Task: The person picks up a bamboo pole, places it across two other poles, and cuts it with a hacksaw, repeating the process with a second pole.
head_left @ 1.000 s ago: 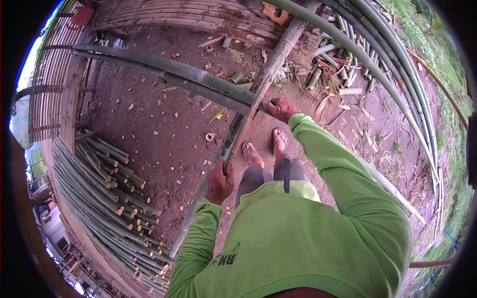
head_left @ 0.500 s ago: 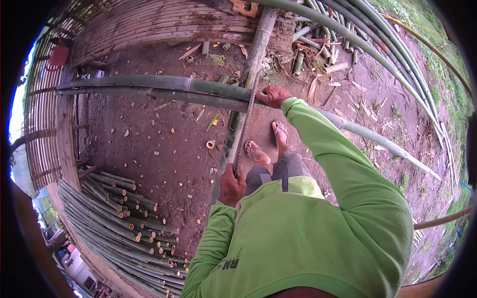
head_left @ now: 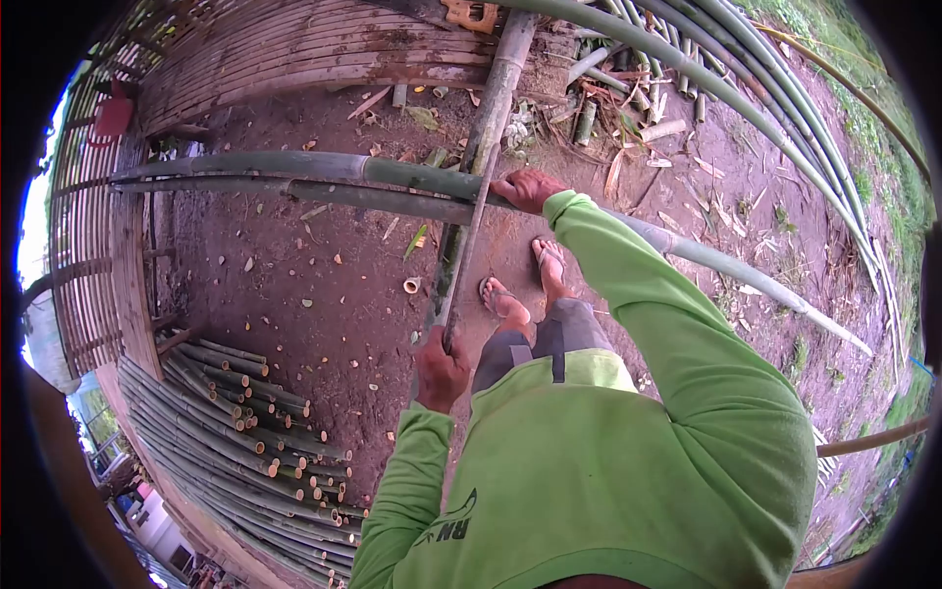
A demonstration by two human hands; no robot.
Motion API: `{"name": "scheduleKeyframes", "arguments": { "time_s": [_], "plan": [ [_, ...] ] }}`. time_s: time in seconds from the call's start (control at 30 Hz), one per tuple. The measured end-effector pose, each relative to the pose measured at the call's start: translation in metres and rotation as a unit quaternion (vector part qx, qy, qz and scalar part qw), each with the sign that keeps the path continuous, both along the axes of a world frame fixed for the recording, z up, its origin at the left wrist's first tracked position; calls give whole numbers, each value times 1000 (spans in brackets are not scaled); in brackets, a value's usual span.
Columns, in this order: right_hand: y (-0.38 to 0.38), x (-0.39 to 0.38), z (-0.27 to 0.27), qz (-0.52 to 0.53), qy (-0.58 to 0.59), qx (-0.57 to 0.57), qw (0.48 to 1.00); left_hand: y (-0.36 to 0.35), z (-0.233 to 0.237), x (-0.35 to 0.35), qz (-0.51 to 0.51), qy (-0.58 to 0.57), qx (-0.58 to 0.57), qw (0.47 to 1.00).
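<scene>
My right hand (head_left: 531, 189) is wrapped round a green bamboo pole (head_left: 412, 175) that lies sideways in front of me. Just left of those fingers, a long narrow blade (head_left: 473, 231) crosses the pole. Its lower end is in my left hand (head_left: 442, 369), which is closed round a grip hidden by the fingers. A second bamboo pole (head_left: 383, 200) runs close along the first on my side. Both cross over a thicker, weathered pole (head_left: 502, 83) that stretches away from me beneath them.
Cut bamboo lengths (head_left: 265, 461) are stacked at lower left. A slatted bamboo platform (head_left: 324, 49) carries an orange-handled saw (head_left: 471, 15). Long poles (head_left: 785, 88) lean at upper right above shavings and offcuts (head_left: 618, 157). A short bamboo ring (head_left: 412, 285) lies on the dirt.
My left hand has moved left and slightly down with the blade, whose upper end has shifted left too. My right hand stays on the pole, slightly further left in view.
</scene>
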State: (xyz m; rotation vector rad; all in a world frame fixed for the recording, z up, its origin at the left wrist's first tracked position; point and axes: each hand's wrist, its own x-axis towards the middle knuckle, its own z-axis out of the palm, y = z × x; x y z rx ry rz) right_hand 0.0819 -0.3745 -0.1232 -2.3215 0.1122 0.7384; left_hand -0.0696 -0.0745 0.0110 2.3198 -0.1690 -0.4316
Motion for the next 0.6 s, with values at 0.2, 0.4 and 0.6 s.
{"name": "scheduleKeyframes", "arguments": {
  "time_s": [0.2, 0.4, 0.6],
  "plan": [
    [0, -18, 26, 28, 38, -21, 999, -25, -9, 19, -12, -38, 1, 999],
    [9, -62, 22, 24, 85, -70, 994, -28, 18, -10, -16, 55, 7, 998],
    [15, -67, 22, -10, 95, -70, 993, -10, 73, -41, -14, 101, 46, 994]
  ]
}}
